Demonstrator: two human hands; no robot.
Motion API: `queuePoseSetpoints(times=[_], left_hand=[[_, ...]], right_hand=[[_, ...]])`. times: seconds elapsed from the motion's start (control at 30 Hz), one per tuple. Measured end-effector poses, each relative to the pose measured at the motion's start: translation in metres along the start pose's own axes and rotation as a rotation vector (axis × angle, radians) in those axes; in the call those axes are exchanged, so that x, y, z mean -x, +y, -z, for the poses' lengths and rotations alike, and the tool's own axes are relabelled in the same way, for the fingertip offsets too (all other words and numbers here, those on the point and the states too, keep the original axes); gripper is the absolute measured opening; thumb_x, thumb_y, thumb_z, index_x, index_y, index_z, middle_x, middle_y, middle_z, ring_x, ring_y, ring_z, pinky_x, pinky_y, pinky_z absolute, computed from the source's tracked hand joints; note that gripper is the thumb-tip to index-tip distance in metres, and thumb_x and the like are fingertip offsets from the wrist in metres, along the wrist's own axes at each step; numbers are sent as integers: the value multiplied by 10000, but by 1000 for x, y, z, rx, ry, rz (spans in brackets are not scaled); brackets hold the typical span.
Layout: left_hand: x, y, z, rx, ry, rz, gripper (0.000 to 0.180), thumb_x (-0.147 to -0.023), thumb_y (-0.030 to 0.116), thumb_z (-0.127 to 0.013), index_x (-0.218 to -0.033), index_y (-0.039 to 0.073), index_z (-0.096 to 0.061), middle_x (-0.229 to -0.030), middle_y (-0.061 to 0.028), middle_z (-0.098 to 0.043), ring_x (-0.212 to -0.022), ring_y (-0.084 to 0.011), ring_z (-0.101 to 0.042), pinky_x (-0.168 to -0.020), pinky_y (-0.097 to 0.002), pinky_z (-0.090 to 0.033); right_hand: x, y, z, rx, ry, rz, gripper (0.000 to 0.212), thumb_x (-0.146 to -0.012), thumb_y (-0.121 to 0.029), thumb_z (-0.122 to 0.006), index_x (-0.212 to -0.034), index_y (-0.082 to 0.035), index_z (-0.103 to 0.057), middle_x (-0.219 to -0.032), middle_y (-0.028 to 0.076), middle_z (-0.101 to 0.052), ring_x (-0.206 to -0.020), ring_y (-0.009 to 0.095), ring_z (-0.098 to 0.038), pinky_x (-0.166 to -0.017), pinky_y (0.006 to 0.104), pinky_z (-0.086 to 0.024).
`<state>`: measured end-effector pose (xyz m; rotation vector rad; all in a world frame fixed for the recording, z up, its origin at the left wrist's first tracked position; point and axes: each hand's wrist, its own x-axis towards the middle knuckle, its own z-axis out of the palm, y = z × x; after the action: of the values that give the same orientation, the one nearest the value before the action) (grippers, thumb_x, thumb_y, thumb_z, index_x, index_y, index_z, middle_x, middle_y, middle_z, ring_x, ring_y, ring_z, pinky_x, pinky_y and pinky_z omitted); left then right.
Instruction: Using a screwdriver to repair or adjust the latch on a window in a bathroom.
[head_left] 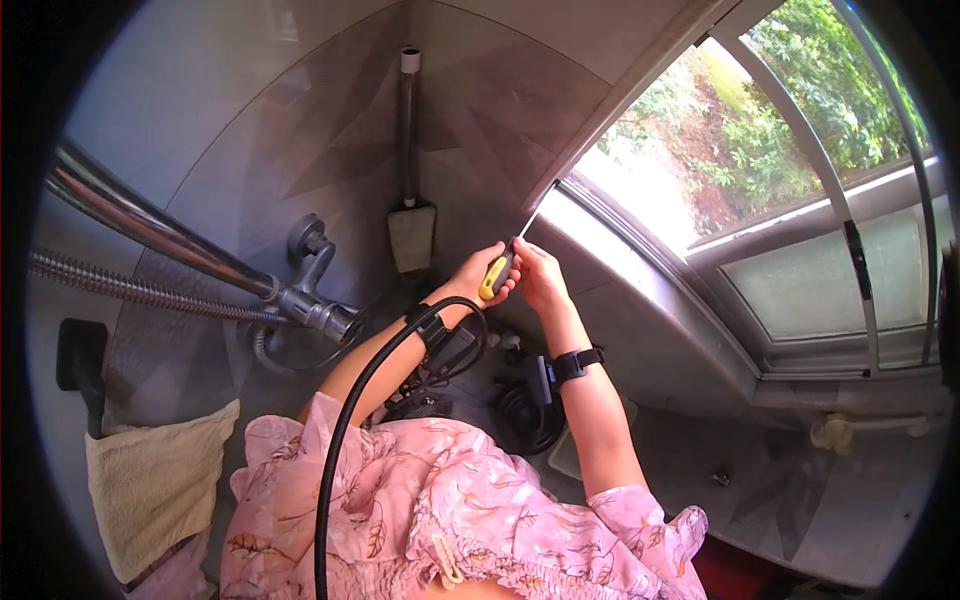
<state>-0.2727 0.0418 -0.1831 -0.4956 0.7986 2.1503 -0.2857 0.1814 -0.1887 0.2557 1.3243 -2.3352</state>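
A screwdriver [493,279] with a yellow and dark handle points up and to the right. My left hand [472,272] is wrapped round its handle. The fingers of my right hand [541,274] close on the front of the handle, where the thin metal shaft [534,218] comes out. The shaft's tip reaches the near left corner of the window frame [562,186]; whether it touches the frame or sits in a gap, I cannot tell. Both wrists carry black straps with small devices. A black cable loops over my left forearm.
Left of me are a chrome shower bar [160,222], a coiled metal hose [150,292] and a mixer tap [318,305]. A cream towel [160,480] hangs lower left. In the corner stands a long-handled brush or scraper [411,235]. The sliding window [790,250] fills the right.
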Motion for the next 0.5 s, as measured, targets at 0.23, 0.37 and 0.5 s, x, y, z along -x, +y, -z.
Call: queuePoseSetpoints(times=[0.23,0.37,0.5], left_hand=[[5,-8,-5,-144,131,-64,277,-838,395,-552,-842,118,-555,-666,3,-547,-543,-94,-537,-432,-206,-460],[4,-3,4,-72,162,-66,283,-849,381,-538,-844,99,-556,-662,-9,-565,-544,-96,-545,-428,-206,-461],[8,1,1,4,48,-48,290,-861,374,-522,-857,86,-556,-658,-16,-573,-536,-93,-546,-434,-205,-470]], right_hand=[[-6,2,-4,135,164,-62,220,-821,-265,-641,-870,-59,-584,-677,-2,-529,-532,67,-460,-466,205,-371],[-3,2,-15,-69,107,-113,188,-837,-248,-615,-853,-65,-580,-661,-1,-532,-500,78,-455,-460,198,-369],[-3,1,-6,-101,-9,-110,175,-846,-234,-600,-836,-64,-562,-646,-6,-516,-505,85,-454,-456,201,-365]])
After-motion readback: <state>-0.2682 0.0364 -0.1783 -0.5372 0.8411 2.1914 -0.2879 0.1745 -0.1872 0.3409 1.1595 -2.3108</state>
